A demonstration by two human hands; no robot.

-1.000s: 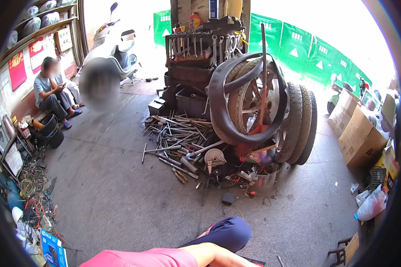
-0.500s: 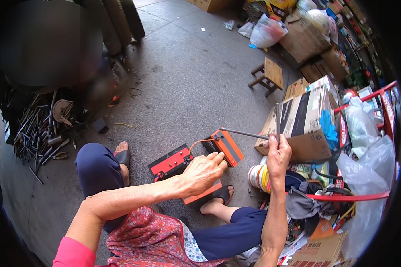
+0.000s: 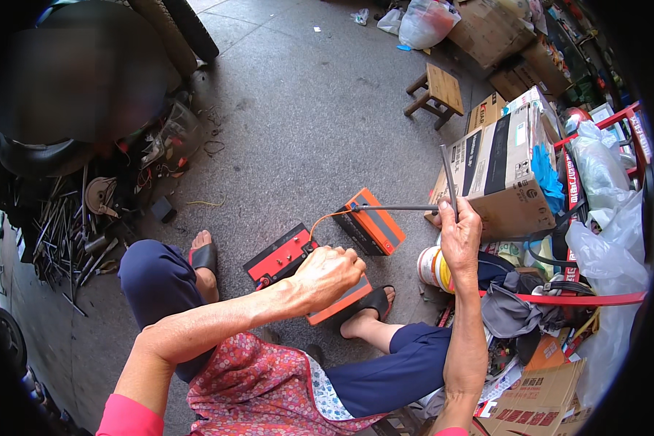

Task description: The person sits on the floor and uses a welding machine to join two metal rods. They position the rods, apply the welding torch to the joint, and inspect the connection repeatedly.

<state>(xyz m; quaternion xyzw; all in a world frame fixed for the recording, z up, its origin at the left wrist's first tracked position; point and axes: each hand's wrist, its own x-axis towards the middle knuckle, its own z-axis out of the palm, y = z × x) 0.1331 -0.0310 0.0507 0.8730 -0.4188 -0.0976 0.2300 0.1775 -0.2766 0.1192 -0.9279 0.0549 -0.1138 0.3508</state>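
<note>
My right hand [image 3: 459,236] is closed around a long dark metal wrench [image 3: 396,208]. One arm of it reaches left to the top of an orange-and-black battery [image 3: 385,225], at the end of an orange wire; the other sticks up above my fist. To the left lies a red-topped black battery [image 3: 277,260] with small metal posts. My left hand [image 3: 327,280] is over the right end of this battery with its fingers curled; whatever they hold is hidden. Beneath that hand shows part of another orange battery [image 3: 341,299], beside my sandalled foot.
At right stand a large cardboard box [image 3: 501,171], a white-and-yellow tub [image 3: 434,269] and a red metal rail [image 3: 559,299]. A wooden stool [image 3: 442,89] stands farther back. Metal rods and tools [image 3: 65,236] lie in a heap at left, near tyres [image 3: 189,29].
The wrench has swung from slanting to nearly level, its tip still at the orange battery's wire end. My left fingers, stretched out earlier, are now curled. The whole view has shifted slightly.
</note>
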